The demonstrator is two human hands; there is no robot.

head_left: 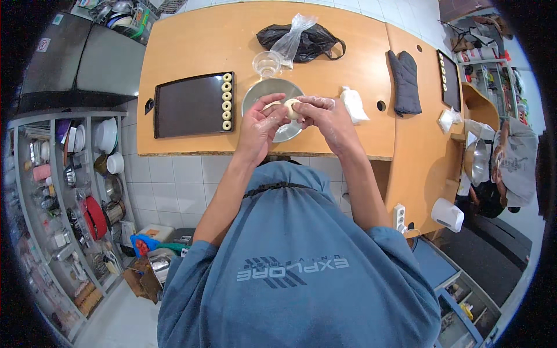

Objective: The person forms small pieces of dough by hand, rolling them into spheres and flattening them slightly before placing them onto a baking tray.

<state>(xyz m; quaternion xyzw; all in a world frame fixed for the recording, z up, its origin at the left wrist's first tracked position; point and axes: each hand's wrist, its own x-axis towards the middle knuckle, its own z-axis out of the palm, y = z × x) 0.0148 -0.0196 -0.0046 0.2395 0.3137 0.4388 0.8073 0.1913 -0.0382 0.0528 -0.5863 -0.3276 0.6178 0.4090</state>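
Note:
A small ball of pale dough (293, 109) is held between my two hands, above a metal bowl (253, 93). My right hand (326, 119) pinches it from the right with thumb and fingers. From the other side my left hand (262, 124) curls its fingers against it, the upper ones bent over the bowl. White flour dusts the fingers of both hands. To the left lies a dark baking tray (188, 107), with several dough rings (227, 105) lined up along its right edge. The bowl's contents are mostly hidden by my hands.
A clear plastic cup (267, 64) and a black plastic bag (313, 45) sit behind the bowl. A white packet (354, 105) and a dark oven mitt (405, 84) lie to the right. Farther right, another person (510, 156) stands by a second tray (449, 81).

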